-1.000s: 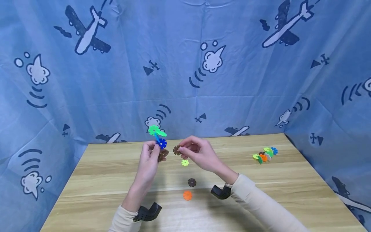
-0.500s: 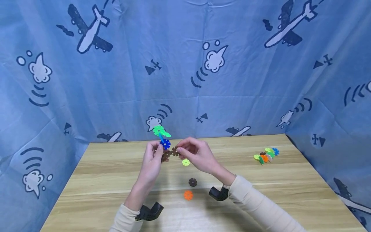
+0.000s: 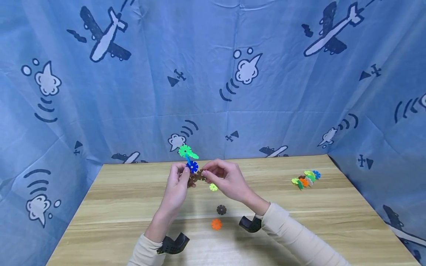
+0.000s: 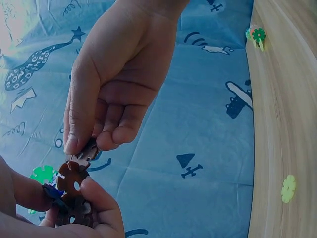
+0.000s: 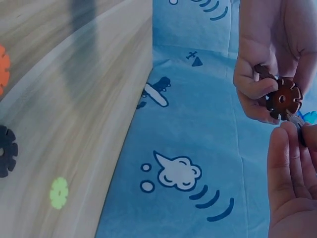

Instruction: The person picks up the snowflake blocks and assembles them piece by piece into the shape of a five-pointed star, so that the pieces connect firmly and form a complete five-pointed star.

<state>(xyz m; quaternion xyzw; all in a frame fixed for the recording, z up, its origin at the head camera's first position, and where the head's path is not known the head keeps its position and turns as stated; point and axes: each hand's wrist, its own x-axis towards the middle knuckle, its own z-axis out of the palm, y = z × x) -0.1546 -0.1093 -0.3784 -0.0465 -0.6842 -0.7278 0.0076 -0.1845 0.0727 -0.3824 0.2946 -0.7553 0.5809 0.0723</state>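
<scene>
My left hand [image 3: 177, 183] holds a joined chain of notched plastic discs. At the top of the chain are green discs [image 3: 185, 150], then a light blue one and a dark blue disc [image 3: 192, 167]. Brown discs [image 4: 73, 177] sit at its lower end, partly hidden by the fingers. Thumb and fingers of my right hand [image 3: 229, 180] pinch another brown disc [image 4: 88, 150], which meets the edge of the brown disc [image 5: 284, 98] in the left hand. Whether their notches are fully locked cannot be told.
On the wooden table [image 3: 116, 207] lie a yellow-green disc [image 3: 213, 187], a dark brown disc [image 3: 221, 210] and an orange disc [image 3: 216, 224]. A joined cluster of several colourful discs [image 3: 304, 181] lies at the right. A blue patterned curtain [image 3: 206, 92] stands behind the table.
Both hands have come together, closing the gap between the right hand's brown disc and the chain. The left hand and its chain have shifted slightly to the right.
</scene>
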